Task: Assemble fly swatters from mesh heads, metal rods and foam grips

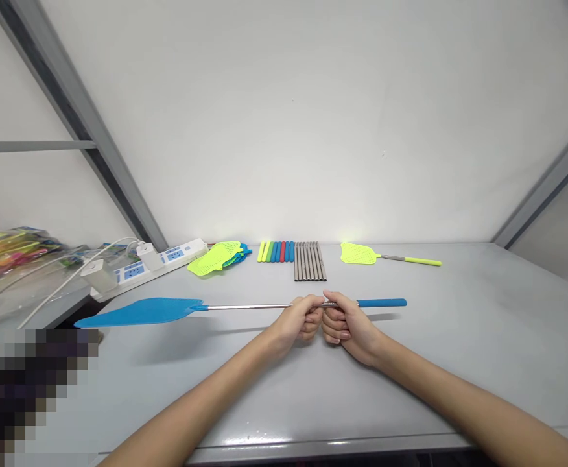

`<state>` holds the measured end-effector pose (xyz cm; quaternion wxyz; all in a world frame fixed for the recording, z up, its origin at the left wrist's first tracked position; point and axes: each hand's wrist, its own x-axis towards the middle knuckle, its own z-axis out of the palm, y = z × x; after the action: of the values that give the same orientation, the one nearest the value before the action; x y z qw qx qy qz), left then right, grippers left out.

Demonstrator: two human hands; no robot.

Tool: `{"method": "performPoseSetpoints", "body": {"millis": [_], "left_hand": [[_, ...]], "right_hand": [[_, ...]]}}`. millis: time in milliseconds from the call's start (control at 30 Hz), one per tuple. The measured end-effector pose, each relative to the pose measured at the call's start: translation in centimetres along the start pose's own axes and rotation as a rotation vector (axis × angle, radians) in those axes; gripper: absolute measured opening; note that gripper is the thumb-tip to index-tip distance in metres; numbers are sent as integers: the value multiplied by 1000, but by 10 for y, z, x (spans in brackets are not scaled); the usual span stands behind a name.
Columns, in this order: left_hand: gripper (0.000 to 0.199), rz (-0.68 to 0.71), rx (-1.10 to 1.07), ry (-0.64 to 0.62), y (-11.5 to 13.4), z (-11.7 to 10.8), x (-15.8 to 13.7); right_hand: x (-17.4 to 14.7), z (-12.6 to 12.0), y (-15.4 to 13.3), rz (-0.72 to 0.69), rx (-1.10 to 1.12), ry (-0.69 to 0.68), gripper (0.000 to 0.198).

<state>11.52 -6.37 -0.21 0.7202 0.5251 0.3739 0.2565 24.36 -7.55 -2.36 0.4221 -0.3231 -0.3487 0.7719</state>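
Note:
A blue fly swatter (142, 312) with a long metal rod lies level across my view, raised a little over the table; its shadow falls below it. My left hand (303, 318) is closed round the rod near the middle. Right beside it, my right hand (342, 319) grips the rod close to the blue handle, which sticks out to the right. The two fists almost touch. Behind them stand a row of metal tubes (310, 262) and a row of coloured handles (278, 251) in yellow, green, blue and red.
Yellow and blue swatter heads (214, 259) lie piled at the back left. A yellow fly swatter (359, 253) rests at the back right. A white power strip (187, 253) with plugs and cables lies along the left, near bagged colourful items (11, 253). A white wall closes the back.

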Motion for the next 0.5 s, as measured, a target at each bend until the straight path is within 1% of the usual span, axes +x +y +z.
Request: {"method": "performPoseSetpoints", "body": {"millis": [133, 233, 400, 500], "left_hand": [[36, 12, -28, -34, 1, -2, 1], [36, 10, -39, -34, 0, -4, 1], [38, 24, -9, -4, -2, -4, 0], [39, 56, -32, -6, -2, -3, 0]], "right_hand": [[-2, 2, -3, -42, -43, -54, 47], [-3, 3, -4, -60, -66, -87, 47], [-2, 2, -1, -88, -110, -64, 48], [-2, 2, 0, -120, -125, -52, 48]]}}
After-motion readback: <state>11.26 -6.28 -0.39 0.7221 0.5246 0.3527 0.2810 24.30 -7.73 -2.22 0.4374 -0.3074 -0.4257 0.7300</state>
